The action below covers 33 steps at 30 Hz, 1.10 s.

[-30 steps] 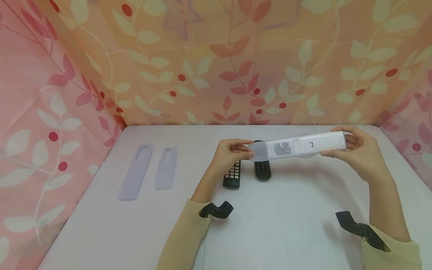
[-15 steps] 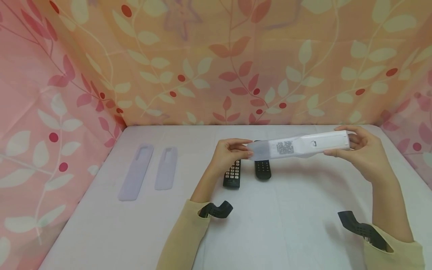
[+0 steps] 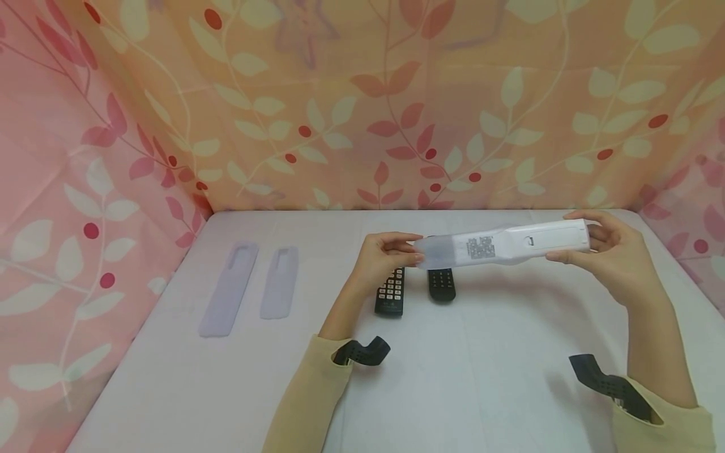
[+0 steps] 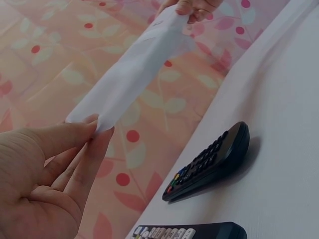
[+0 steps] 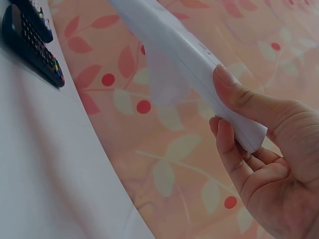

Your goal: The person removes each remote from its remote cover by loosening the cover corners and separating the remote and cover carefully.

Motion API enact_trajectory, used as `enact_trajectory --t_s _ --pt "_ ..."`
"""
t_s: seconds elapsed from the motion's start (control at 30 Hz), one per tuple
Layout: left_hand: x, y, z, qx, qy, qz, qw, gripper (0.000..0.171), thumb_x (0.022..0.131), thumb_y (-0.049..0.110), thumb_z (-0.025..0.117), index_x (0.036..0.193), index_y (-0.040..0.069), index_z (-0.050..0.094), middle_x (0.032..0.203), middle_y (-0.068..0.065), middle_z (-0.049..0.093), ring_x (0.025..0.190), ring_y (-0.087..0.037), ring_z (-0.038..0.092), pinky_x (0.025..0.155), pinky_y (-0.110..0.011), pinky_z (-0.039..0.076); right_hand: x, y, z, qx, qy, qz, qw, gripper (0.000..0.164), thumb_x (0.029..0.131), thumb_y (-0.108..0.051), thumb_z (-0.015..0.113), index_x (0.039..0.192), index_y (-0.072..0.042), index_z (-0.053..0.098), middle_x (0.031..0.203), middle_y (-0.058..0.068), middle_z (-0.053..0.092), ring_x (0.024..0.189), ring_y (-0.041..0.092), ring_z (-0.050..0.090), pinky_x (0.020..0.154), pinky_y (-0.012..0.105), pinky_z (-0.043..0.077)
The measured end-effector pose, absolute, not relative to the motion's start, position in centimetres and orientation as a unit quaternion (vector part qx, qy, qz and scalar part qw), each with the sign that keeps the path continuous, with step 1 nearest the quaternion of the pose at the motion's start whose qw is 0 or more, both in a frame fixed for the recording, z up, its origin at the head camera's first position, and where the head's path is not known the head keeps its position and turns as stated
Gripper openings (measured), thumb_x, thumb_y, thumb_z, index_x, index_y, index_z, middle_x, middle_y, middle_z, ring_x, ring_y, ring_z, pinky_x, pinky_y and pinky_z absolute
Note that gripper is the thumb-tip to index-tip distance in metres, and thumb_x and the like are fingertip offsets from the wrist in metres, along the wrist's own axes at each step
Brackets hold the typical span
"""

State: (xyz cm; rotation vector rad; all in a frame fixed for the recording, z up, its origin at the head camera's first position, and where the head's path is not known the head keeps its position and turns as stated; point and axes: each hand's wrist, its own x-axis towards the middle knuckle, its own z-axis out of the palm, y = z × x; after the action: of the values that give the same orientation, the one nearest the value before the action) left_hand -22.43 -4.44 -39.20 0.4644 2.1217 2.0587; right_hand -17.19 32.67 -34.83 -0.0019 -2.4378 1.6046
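A white remote control is held up over the table, back side toward the head camera, with a battery lid and a printed code on it. Its left part sits inside a translucent silicone sleeve, whose left end is an unfilled greyish stretch. My left hand pinches that sleeve end between thumb and fingers. With thumb and fingers, my right hand grips the bare right end of the white remote. A loose flap of the sleeve stands out below the remote in the right wrist view.
Two black remotes lie on the white-covered table, partly hidden behind the left hand and the sleeve. Two pale lilac remote covers lie at the left. Floral cloth walls the back and sides.
My right hand has moved slightly right with the white remote, drawing it a little out of the sleeve; the unfilled end has grown. My left hand has stayed almost still.
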Motion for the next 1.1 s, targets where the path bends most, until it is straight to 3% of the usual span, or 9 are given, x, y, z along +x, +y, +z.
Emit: enact_trajectory --t_s 0.6,1.1 --pt "-22.65 -4.71 -39.36 0.146 0.697 0.698 0.077 0.034 0.091 -0.005 0.078 0.124 -0.004 0.075 0.099 -0.017 0.079 0.082 -0.016 0.077 0.085 -0.036 0.064 -17.16 33.1 -34.89 -0.003 -0.829 0.548 0.114 0.061 0.081 0.011 0.086 0.123 -0.028 0.066 0.104 -0.029 0.066 0.088 -0.012 0.066 0.069 0.008 0.055" --pt "-22.73 -5.06 -39.32 0.149 0.693 0.701 0.079 0.035 0.091 -0.007 0.077 0.126 -0.005 0.073 0.099 -0.016 0.078 0.082 -0.013 0.077 0.086 -0.036 0.064 -17.04 33.68 -35.0 -0.017 -0.842 0.527 0.117 0.059 0.082 0.004 0.088 0.13 -0.023 0.066 0.106 -0.029 0.063 0.089 -0.014 0.064 0.07 0.007 0.055"
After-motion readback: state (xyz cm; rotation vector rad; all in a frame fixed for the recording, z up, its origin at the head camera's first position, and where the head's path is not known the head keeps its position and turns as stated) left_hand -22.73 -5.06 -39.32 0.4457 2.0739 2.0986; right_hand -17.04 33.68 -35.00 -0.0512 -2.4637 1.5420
